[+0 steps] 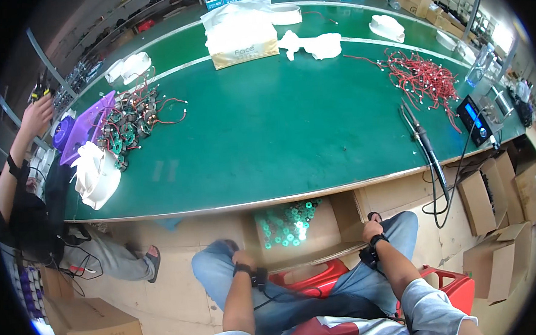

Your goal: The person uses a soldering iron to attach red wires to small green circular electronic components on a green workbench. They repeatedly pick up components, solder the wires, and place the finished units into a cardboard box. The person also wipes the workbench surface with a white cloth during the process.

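A shallow cardboard box (347, 221) sits just below the table's front edge, between my knees. Inside it lie several small green ring-shaped parts (292, 224), some of them shiny. My left hand (243, 260) is closed at the box's near left corner, its fingers partly hidden and slightly blurred. At the near right corner, my right hand (372, 230) is closed on the box's edge. Dark straps with cables circle both wrists.
The green table (266, 137) holds a heap of wired round parts (133, 117), a purple tray (87, 131), red wires (421, 77), a soldering iron (424, 141) and its blue-lit station (476, 120). At left, another person's hand (37, 116) holds pliers. Cardboard boxes (497, 252) stand at right.
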Action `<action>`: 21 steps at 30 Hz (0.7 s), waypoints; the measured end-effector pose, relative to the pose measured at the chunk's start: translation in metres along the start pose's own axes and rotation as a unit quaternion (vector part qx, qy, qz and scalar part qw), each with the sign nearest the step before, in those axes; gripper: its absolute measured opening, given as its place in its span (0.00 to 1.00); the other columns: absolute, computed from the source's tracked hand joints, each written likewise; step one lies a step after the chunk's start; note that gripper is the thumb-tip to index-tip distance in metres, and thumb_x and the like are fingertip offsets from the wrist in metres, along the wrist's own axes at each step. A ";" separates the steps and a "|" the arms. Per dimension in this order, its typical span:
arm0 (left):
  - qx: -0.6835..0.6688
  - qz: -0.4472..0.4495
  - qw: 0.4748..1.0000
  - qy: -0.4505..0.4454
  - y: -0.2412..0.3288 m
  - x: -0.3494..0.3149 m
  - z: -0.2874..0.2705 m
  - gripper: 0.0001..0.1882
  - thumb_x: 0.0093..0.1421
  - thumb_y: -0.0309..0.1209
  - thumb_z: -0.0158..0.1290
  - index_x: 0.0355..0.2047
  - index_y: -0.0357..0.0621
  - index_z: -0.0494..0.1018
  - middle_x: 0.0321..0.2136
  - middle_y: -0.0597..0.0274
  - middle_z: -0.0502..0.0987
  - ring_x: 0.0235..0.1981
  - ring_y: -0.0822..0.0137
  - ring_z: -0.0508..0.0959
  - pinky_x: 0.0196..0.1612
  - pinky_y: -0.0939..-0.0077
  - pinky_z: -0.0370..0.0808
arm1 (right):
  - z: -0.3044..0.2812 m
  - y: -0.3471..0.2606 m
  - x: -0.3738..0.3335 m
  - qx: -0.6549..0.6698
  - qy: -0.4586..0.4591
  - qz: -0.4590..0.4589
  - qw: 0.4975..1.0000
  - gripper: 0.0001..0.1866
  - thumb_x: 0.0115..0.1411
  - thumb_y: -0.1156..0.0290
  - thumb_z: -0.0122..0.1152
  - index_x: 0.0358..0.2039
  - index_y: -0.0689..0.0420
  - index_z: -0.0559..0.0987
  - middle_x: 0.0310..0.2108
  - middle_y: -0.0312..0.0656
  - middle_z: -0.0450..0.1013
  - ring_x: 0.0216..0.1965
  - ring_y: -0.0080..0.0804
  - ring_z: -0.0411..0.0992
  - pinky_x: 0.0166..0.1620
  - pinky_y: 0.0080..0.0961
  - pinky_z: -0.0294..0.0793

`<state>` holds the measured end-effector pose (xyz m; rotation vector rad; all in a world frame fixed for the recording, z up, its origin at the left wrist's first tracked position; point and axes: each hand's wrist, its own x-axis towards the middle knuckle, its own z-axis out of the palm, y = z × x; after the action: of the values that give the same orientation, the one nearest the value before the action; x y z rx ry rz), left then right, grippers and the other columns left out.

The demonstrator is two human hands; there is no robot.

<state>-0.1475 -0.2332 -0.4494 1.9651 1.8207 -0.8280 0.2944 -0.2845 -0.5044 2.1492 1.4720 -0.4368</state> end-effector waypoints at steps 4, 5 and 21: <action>-0.048 -0.014 0.999 0.013 -0.001 0.004 0.004 0.12 0.50 0.40 0.50 0.29 0.50 0.79 0.30 0.59 0.79 0.35 0.59 0.79 0.36 0.67 0.75 | 0.008 0.002 0.009 -0.028 0.038 -0.015 0.999 0.09 0.51 0.65 0.56 0.32 0.48 0.80 0.35 0.38 0.76 0.37 0.31 0.76 0.37 0.27 0.76; -0.043 -0.011 0.999 0.015 -0.001 0.002 0.008 0.12 0.49 0.40 0.50 0.28 0.50 0.79 0.30 0.59 0.79 0.34 0.59 0.80 0.36 0.66 0.75 | 0.011 0.003 0.010 -0.055 0.032 -0.017 0.998 0.08 0.51 0.65 0.56 0.31 0.47 0.80 0.33 0.38 0.76 0.35 0.31 0.76 0.36 0.26 0.76; -0.058 0.110 0.985 0.116 -0.036 0.034 0.030 0.10 0.38 0.35 0.56 0.20 0.44 0.77 0.26 0.50 0.78 0.32 0.54 0.79 0.35 0.64 0.76 | 0.042 -0.017 -0.044 -0.070 0.091 -0.013 0.993 0.13 0.58 0.64 0.46 0.41 0.46 0.77 0.44 0.32 0.73 0.44 0.26 0.72 0.39 0.26 0.73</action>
<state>-0.1880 -0.2203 -0.4883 2.2108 1.6861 -0.4318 0.2632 -0.3368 -0.5198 2.1058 1.5799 -0.1442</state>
